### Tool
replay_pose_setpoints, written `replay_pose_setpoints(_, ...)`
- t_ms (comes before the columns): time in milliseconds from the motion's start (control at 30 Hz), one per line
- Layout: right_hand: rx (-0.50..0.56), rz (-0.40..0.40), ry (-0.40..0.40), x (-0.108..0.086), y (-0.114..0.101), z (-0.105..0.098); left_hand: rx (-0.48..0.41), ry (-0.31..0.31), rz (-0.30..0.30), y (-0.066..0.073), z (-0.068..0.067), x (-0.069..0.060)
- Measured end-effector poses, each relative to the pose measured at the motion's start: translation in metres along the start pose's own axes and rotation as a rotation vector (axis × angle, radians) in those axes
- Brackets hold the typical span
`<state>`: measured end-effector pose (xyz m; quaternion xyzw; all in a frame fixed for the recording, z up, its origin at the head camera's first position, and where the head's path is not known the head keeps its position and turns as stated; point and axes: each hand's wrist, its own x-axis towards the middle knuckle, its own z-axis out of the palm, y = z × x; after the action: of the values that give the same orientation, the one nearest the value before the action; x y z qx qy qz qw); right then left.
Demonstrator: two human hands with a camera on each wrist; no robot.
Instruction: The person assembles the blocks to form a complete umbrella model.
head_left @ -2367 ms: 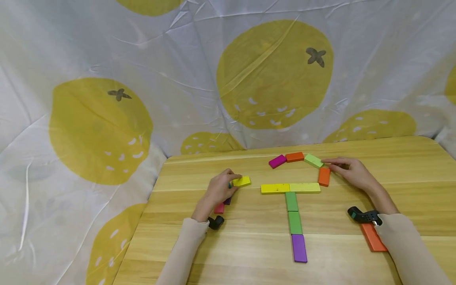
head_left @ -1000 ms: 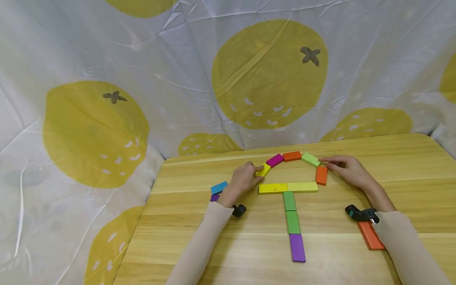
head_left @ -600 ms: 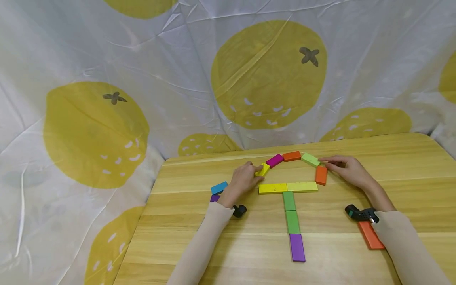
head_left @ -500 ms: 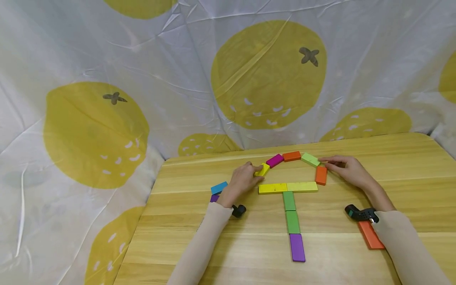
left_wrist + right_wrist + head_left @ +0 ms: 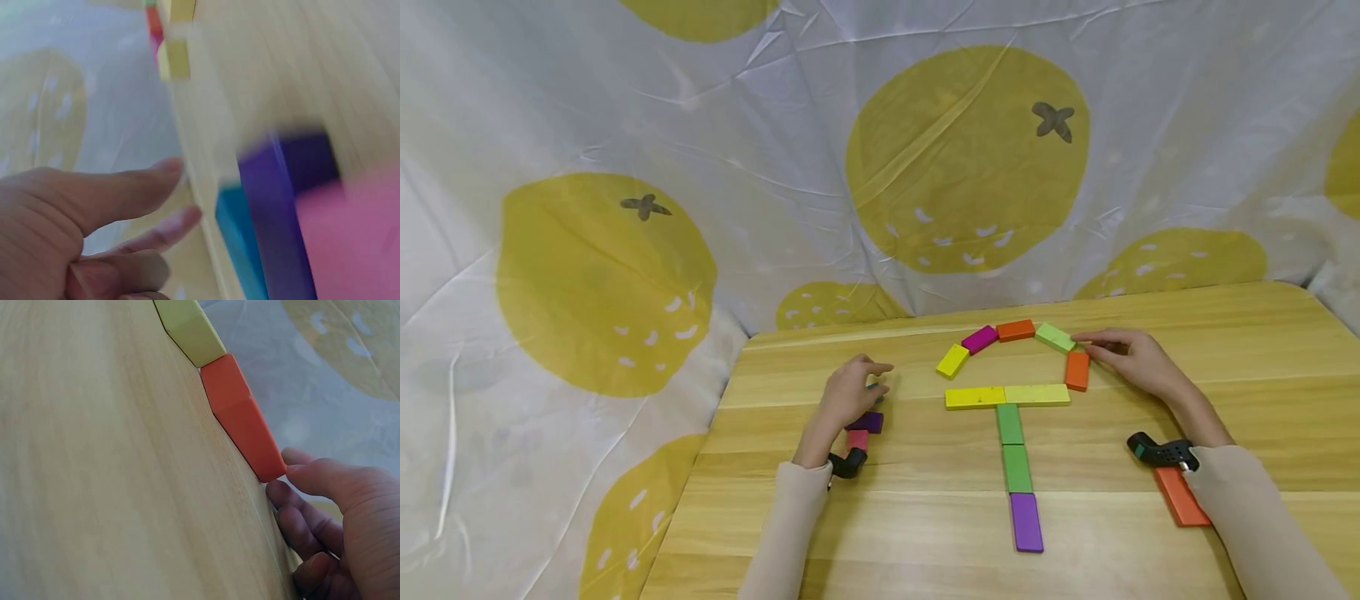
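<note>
My left hand (image 5: 844, 392) hovers at the left of the table, its thumb and forefinger apart with nothing between them. Under it lie a mostly covered blue block (image 5: 240, 234), a dark purple block (image 5: 867, 422) and a pink block (image 5: 857, 440). My right hand (image 5: 1138, 362) rests at the arc's right end, fingertips by the light green block (image 5: 1056, 337). Its thumb touches the end of the orange block (image 5: 1077, 371). Leftward the arc continues with a red-orange block (image 5: 1016, 330), a magenta block (image 5: 980, 339) and a yellow block (image 5: 952, 361).
Below the arc, a yellow block (image 5: 974, 398) and a pale yellow block (image 5: 1037, 395) form a bar. Two green blocks (image 5: 1017, 467) and a purple block (image 5: 1026, 522) run down from it. A red-orange block (image 5: 1180, 497) lies partly under the right sleeve. A patterned curtain hangs behind.
My left hand carried the yellow block right to the arc beside the magenta block, let go of it, and moved back left over the loose blocks. My right hand stayed in place.
</note>
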<state>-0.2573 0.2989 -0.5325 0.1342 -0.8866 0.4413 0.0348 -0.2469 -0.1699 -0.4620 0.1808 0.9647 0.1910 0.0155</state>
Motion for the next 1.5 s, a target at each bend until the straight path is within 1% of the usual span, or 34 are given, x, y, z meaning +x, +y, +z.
replay_pose_setpoints(100, -0.016, 0.015, -0.004, 0.000, 0.000, 0.000, -0.028, -0.015, -0.055, -0.015, -0.009, -0.017)
replay_pose_setpoints(167, -0.026, 0.021, -0.003, 0.000, 0.000, -0.001, -0.034, -0.022, -0.085, -0.022, -0.011, -0.026)
replay_pose_setpoints(267, -0.026, 0.024, -0.003, 0.000, 0.001, -0.001, -0.035, -0.028, -0.115, -0.028, -0.010, -0.034)
replay_pose_setpoints(367, -0.024, 0.024, 0.000, -0.001, 0.001, -0.001, -0.003, -0.020, -0.122, -0.028, -0.008, -0.038)
replay_pose_setpoints(400, -0.021, 0.023, 0.000, -0.001, 0.001, -0.001, 0.015, -0.006, -0.112, -0.028, -0.007, -0.038)
replay_pose_setpoints(467, -0.016, 0.022, -0.001, -0.001, 0.000, 0.000, 0.059, 0.051, -0.072, -0.028, -0.005, -0.039)
replay_pose_setpoints(567, -0.002, 0.033, -0.005, -0.001, 0.000, 0.001, 0.120, 0.183, 0.004, -0.024, 0.000, -0.037)
replay_pose_setpoints(600, -0.002, 0.035, -0.006, -0.001, -0.001, 0.000, 0.133, 0.219, 0.028, -0.022, 0.001, -0.035)
replay_pose_setpoints(633, -0.002, 0.037, -0.005, -0.001, -0.001, 0.000, 0.143, 0.240, 0.043, -0.020, 0.003, -0.034)
replay_pose_setpoints(667, -0.003, 0.039, -0.004, -0.002, -0.001, 0.000, 0.150, 0.245, 0.048, -0.018, 0.004, -0.033)
replay_pose_setpoints(733, -0.001, 0.034, -0.001, -0.002, -0.001, 0.000, 0.149, 0.223, 0.039, -0.014, 0.007, -0.031)
replay_pose_setpoints(833, 0.005, 0.025, -0.003, -0.001, 0.000, 0.000, 0.109, 0.131, -0.007, -0.009, 0.009, -0.030)
replay_pose_setpoints(967, 0.010, 0.024, -0.005, 0.000, 0.000, 0.001, 0.044, 0.063, -0.023, -0.008, 0.010, -0.031)
replay_pose_setpoints(1067, 0.005, 0.024, -0.006, 0.000, -0.001, 0.001, 0.011, 0.037, -0.014, -0.013, 0.007, -0.029)
replay_pose_setpoints(1200, 0.008, 0.030, -0.004, 0.000, -0.002, 0.001, -0.072, 0.009, -0.041, -0.023, 0.002, -0.025)
replay_pose_setpoints(1300, 0.015, 0.016, -0.005, 0.000, -0.002, 0.001, -0.133, -0.039, -0.054, -0.029, 0.003, -0.022)
replay_pose_setpoints(1400, 0.015, 0.005, -0.009, -0.002, -0.003, 0.000, -0.152, -0.073, -0.033, -0.031, 0.006, -0.018)
replay_pose_setpoints(1500, 0.021, 0.024, -0.001, -0.002, -0.004, 0.000, -0.143, -0.074, -0.009, -0.029, 0.009, -0.016)
